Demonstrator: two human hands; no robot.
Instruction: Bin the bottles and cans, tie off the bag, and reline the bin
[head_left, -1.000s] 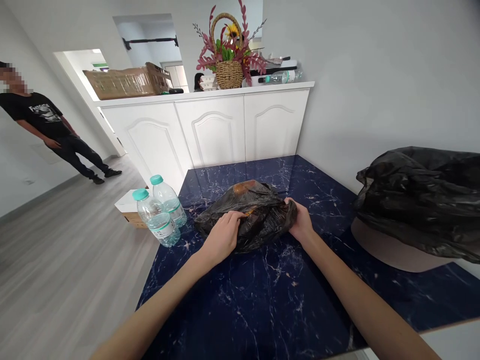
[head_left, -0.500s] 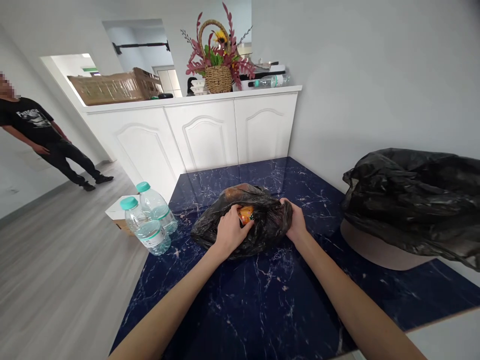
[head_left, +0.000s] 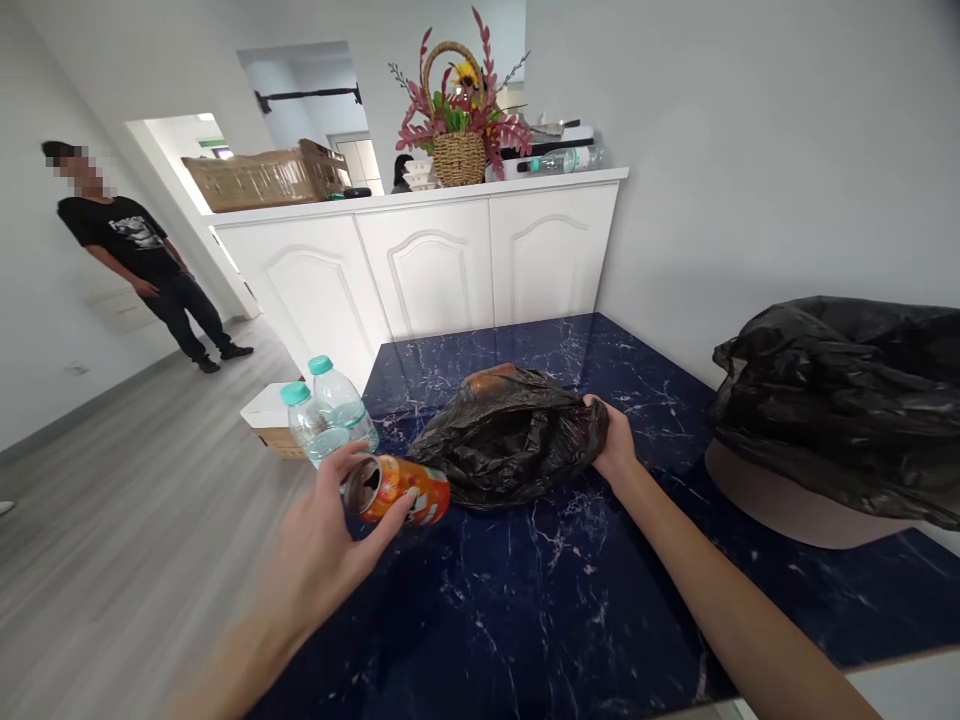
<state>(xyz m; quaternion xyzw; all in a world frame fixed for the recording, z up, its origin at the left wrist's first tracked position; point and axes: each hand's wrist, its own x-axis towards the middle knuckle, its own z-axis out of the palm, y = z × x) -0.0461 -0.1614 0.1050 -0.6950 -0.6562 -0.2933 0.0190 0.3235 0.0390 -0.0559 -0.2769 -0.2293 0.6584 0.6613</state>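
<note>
An orange drink can (head_left: 412, 490) lies tilted in my left hand (head_left: 337, 530), its opened top facing left. My fingers and thumb close around it above the dark blue marble tabletop (head_left: 517, 600). My right hand (head_left: 616, 440) grips the right edge of a black plastic bag (head_left: 510, 440), holding its mouth open. Something orange-brown shows through the far side of the bag; the rest of its contents is hidden. Just beyond my left hand stand two clear plastic bottles with teal caps, a nearer bottle (head_left: 307, 425) and a farther bottle (head_left: 341, 395).
A bin (head_left: 795, 500) lined with a black bag (head_left: 840, 400) stands at the right. Behind the bottles is a cardboard box (head_left: 274, 425). White cabinets (head_left: 435, 270) carry a flower basket (head_left: 459, 158) and a large carton (head_left: 255, 180). A person (head_left: 142, 250) stands at the left.
My left hand has come out of the bag, moving left and toward me with the orange can. My right hand keeps its grip on the bag's edge. The view has turned slightly left.
</note>
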